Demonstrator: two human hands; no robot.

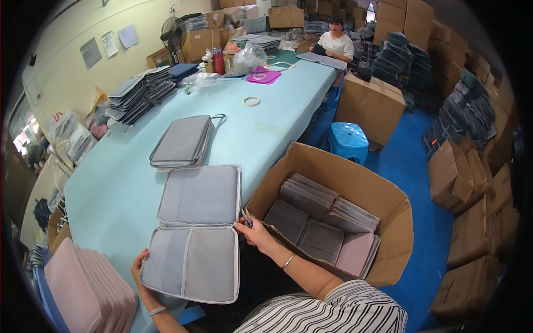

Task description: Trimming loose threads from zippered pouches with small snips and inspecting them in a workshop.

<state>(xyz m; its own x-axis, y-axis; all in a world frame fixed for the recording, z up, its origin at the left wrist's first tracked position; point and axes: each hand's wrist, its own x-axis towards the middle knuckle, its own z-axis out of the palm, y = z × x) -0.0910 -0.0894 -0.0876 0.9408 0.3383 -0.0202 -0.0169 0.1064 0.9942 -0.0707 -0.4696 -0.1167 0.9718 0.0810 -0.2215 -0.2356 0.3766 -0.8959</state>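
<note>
A grey padded case [194, 233] lies opened flat at the near edge of the light blue table [261, 127]. My left hand [137, 265] grips its lower left corner. At the case's right edge, by the hinge, my right hand [251, 228] pinches small scissors [246, 216]. A closed grey case [182, 141] with a loop handle lies just beyond the open one.
An open cardboard box [355, 183] of grey and pink cases stands to my right. Pink cases [83, 288] are stacked at lower left. Grey stacks [139, 91], a tape roll [251, 101], a blue stool [348, 139] and a seated person [336, 41] lie farther off.
</note>
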